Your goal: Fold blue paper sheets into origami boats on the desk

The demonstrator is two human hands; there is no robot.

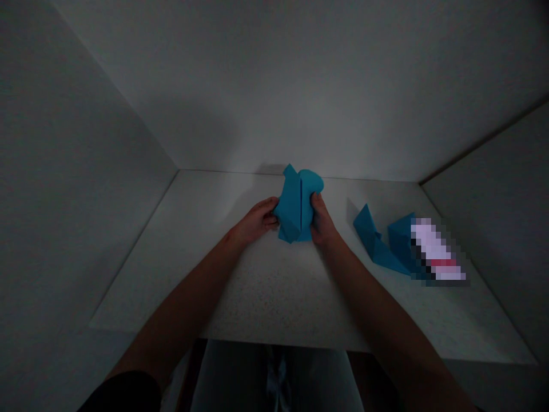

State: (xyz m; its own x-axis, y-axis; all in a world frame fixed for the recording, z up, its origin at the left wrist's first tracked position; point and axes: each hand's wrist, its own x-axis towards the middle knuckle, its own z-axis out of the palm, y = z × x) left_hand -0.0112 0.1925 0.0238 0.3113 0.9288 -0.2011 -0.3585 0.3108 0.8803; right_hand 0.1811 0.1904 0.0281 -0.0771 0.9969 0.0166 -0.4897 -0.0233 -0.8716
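A blue folded paper piece (290,207) is held between my two hands above the far part of the pale table. Its left half has pointed, angular edges; the right half is curved at the top, and a dark slit runs between the halves. My left hand (258,219) grips its left edge with closed fingers. On the opposite edge, my right hand (322,222) has its thumb on the near face, and the rest of its fingers are mostly hidden behind the paper.
To the right lies another blue folded paper piece (377,246) with upright points. A blurred, pixelated pale object (437,249) with a red band overlaps its right end. The speckled tabletop (274,297) is bounded by walls at the back, left and right.
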